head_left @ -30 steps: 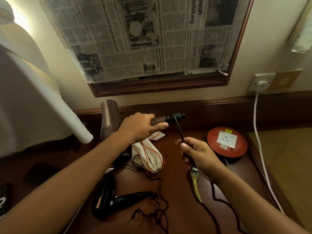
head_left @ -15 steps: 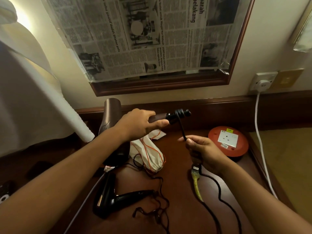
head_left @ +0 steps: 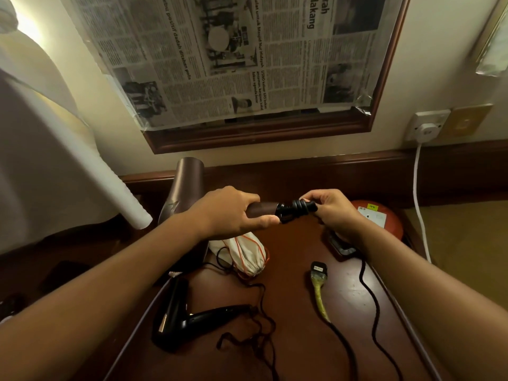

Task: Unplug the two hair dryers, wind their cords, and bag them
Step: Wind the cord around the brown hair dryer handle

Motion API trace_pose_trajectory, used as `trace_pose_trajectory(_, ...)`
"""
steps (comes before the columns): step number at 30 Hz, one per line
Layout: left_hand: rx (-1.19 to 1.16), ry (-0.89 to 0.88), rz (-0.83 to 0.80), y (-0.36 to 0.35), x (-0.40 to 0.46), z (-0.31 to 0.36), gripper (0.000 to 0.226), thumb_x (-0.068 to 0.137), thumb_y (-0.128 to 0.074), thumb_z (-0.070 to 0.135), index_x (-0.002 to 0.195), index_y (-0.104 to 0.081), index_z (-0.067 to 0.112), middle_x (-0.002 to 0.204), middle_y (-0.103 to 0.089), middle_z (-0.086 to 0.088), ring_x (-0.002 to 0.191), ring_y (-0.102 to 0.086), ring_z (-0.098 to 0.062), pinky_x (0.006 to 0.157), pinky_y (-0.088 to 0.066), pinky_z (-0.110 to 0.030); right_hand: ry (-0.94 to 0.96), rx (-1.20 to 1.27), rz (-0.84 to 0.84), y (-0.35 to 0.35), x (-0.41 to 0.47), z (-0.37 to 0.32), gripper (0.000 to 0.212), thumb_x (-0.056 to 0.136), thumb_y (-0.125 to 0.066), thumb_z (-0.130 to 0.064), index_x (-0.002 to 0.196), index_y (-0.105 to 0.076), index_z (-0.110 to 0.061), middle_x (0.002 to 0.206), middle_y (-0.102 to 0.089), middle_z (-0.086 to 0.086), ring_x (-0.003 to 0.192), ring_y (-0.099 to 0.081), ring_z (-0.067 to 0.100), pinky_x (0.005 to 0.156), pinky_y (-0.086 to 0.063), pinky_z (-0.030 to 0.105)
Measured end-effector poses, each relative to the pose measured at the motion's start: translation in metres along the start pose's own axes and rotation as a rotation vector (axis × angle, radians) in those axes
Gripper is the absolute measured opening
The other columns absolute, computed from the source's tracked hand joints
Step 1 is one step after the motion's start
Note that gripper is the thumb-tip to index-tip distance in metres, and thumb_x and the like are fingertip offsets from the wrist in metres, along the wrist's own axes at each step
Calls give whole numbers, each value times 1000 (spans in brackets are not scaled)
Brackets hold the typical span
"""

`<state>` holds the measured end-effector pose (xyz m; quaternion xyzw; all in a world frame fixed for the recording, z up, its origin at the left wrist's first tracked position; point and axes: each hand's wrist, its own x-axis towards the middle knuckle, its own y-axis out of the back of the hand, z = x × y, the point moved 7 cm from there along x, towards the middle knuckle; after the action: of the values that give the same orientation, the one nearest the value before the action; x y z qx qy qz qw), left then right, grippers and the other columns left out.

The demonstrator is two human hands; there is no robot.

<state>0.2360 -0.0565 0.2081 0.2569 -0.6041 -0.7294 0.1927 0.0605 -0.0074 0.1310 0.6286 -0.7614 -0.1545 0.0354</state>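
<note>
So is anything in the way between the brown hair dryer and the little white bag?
Nothing visible blocks it. The left hand holds the brown hair dryer just above the white bag, with only air between. The bag's mouth looks drawn closed, though.

This looks like a bedroom or hotel-style room, seen at a dressing table. A dark polished wooden table [head_left: 343,312] with a raised back rail fills the lower centre of the frame. Above it, at the top centre, hangs a wooden-framed mirror [head_left: 261,133] covered with newspaper [head_left: 233,56]. Cream walls meet a dark wooden skirting at the right. A white wall socket [head_left: 427,125] with a plug and white cable [head_left: 417,188] sits at the right edge, next to a brass switch plate [head_left: 467,121]. White fabric [head_left: 41,147] hangs at the left, lit warmly from the upper left corner. Beige carpet [head_left: 467,243] shows at the lower right.
</note>
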Motion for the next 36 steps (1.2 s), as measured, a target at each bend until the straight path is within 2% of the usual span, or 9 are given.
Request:
trace_pose_trajectory(4, 155, -27, 10, -5, -1, 2, 59, 76, -34, 81, 94, -54, 29, 71, -57, 8, 62, -55, -8, 61, -50, -29, 114, -221, 38, 9, 7, -22, 9, 90, -62, -20, 85, -69, -20, 80, -67, 4, 72, -60, 18, 66, -50, 33)
trace_pose_trajectory(8, 197, -65, 56, -4, 0, 5, 44, 81, -50, 71, 97, -53, 30, 75, -56, 10, 67, -55, -10, 63, -49, -29, 237, -404, 118, 16, 9, -47, 5, 88, -65, -21, 85, -69, -23, 80, -65, -8, 77, -61, 10, 64, -45, 18)
trace_pose_trajectory(10, 216, -49, 53, -6, 1, 4, 40, 82, -53, 64, 102, -54, 28, 82, -60, 7, 73, -57, -14, 67, -49, -30, 299, -475, 155, 18, 6, -62, 5, 88, -66, -22, 89, -70, -19, 82, -66, -4, 77, -62, 12, 62, -46, 17)
trace_pose_trajectory(14, 234, -12, 34, -13, 8, 0, 42, 84, -55, 59, 112, -54, 27, 94, -63, 4, 80, -58, -15, 71, -50, -31, 443, -531, 189, 16, -3, -85, 9, 88, -64, -19, 91, -71, -14, 83, -69, 3, 77, -65, 17, 69, -53, 30)
trace_pose_trajectory(22, 220, 71, -16, -27, 23, -10, 38, 84, -57, 60, 105, -54, 29, 86, -57, 7, 79, -58, -16, 69, -51, -34, 700, -655, 172, -6, -26, -95, 8, 88, -63, -16, 91, -70, -13, 79, -68, 1, 71, -63, 17, 64, -55, 40)
trace_pose_trajectory(27, 187, 164, -3, -30, 30, -23, 42, 84, -53, 64, 104, -53, 27, 85, -54, 5, 75, -55, -16, 65, -46, -32, 663, -621, 210, -15, -44, -84, 11, 89, -62, -15, 96, -70, -12, 78, -68, 2, 65, -61, 16, 58, -53, 39)
trace_pose_trajectory(30, 161, 202, 23, -22, 33, -29, 40, 84, -52, 66, 99, -48, 28, 85, -52, 6, 76, -54, -16, 66, -44, -33, 580, -518, 275, -17, -56, -74, 23, 93, -57, -13, 113, -67, -10, 84, -70, 5, 68, -62, 14, 60, -54, 35)
trace_pose_trajectory(33, 144, 219, 80, -8, 34, -33, 38, 83, -53, 65, 95, -46, 30, 84, -52, 6, 76, -53, -17, 65, -41, -32, 390, -309, 248, -22, -58, -56, 37, 97, -47, -9, 133, -53, -11, 79, -61, -10, 60, -56, 1, 51, -43, 15)
trace_pose_trajectory(36, 129, 221, 118, -1, 34, -32, 41, 83, -54, 63, 101, -51, 26, 86, -53, 6, 78, -53, -16, 67, -42, -32, 263, -25, 157, -29, -59, -40, 45, 97, -41, -5, 136, -45, -25, 71, -53, -6, 50, -42, 3, 46, -33, 18)
